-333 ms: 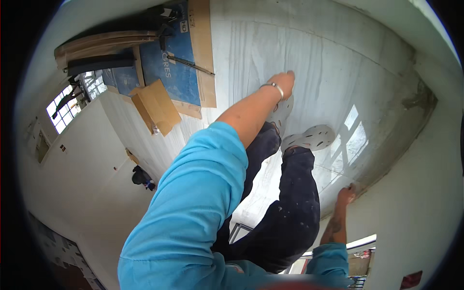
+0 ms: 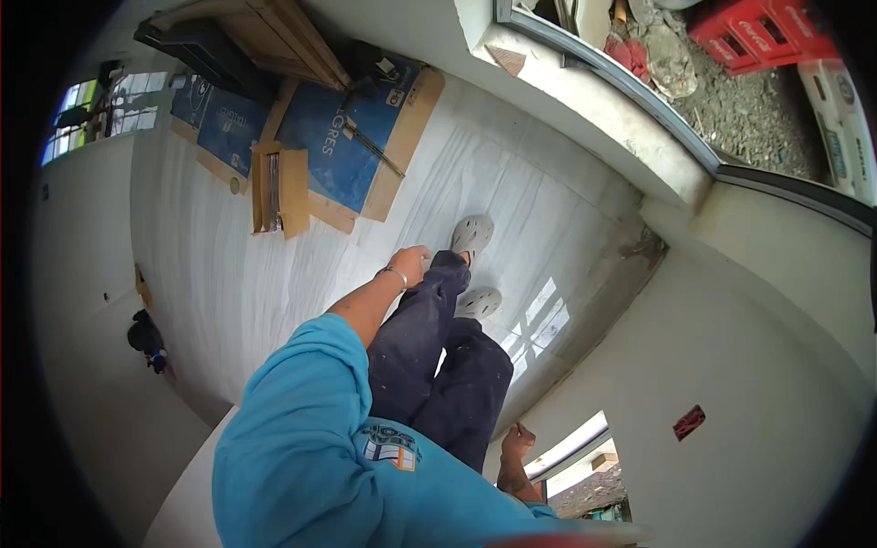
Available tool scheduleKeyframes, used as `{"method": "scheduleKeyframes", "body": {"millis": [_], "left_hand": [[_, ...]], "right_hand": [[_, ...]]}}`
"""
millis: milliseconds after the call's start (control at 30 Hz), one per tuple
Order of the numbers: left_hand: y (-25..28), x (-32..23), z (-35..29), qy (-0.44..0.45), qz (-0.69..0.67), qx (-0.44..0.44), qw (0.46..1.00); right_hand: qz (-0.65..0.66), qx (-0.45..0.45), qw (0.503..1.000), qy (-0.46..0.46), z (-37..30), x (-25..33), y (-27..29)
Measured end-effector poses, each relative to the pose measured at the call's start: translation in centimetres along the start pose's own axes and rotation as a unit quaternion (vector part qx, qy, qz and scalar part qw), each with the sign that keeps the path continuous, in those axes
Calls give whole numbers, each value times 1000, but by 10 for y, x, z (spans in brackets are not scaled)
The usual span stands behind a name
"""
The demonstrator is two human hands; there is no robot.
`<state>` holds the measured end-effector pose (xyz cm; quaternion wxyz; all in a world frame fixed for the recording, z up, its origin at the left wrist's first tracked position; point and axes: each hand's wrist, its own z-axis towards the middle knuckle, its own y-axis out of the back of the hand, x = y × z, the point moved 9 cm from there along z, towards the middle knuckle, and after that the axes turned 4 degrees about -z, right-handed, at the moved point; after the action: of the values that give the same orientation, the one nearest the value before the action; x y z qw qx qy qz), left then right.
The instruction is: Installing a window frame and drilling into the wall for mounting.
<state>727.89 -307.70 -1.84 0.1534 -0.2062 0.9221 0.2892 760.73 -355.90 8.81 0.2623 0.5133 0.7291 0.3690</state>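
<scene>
My left hand [image 2: 411,264], with a metal bracelet at the wrist, hangs beside my dark trouser leg [image 2: 411,315], just short of one grey perforated clog [image 2: 472,236]. Its fingers look curled in; whatever they hold, if anything, is hidden. Lower right, my right hand [image 2: 518,442] is closed like a fist, close to the white wall [image 2: 630,365]. I cannot make out anything in it. The second clog [image 2: 479,302] rests on the glossy, grey-streaked floor [image 2: 365,265].
Blue printed cardboard [image 2: 343,151] covers the floor at the upper left, with an opened brown box [image 2: 281,190] beside it. A wooden panel [image 2: 283,36] lies beyond. At upper right, a window frame [image 2: 630,87] opens onto gravel and red crates [image 2: 763,32]. Dark cloth [image 2: 146,340] lies far left.
My view has swung and I stand more upright, so the window at upper right now shows. My left hand has drawn back from the floor towards my leg; the right has risen from the wall's foot.
</scene>
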Motion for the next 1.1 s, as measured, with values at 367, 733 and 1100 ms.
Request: {"method": "scheduleKeyframes", "body": {"millis": [367,733,1100], "left_hand": [[39,248,-366,169,-302,-114,931],[-51,483,-574,298,-416,-266,817],[-15,795,-616,254,-626,-396,622]], "right_hand": [[348,134,915,154,2,226,154],[-72,159,925,337,-226,306,11],[-109,224,936,248,-417,407,-114]]}}
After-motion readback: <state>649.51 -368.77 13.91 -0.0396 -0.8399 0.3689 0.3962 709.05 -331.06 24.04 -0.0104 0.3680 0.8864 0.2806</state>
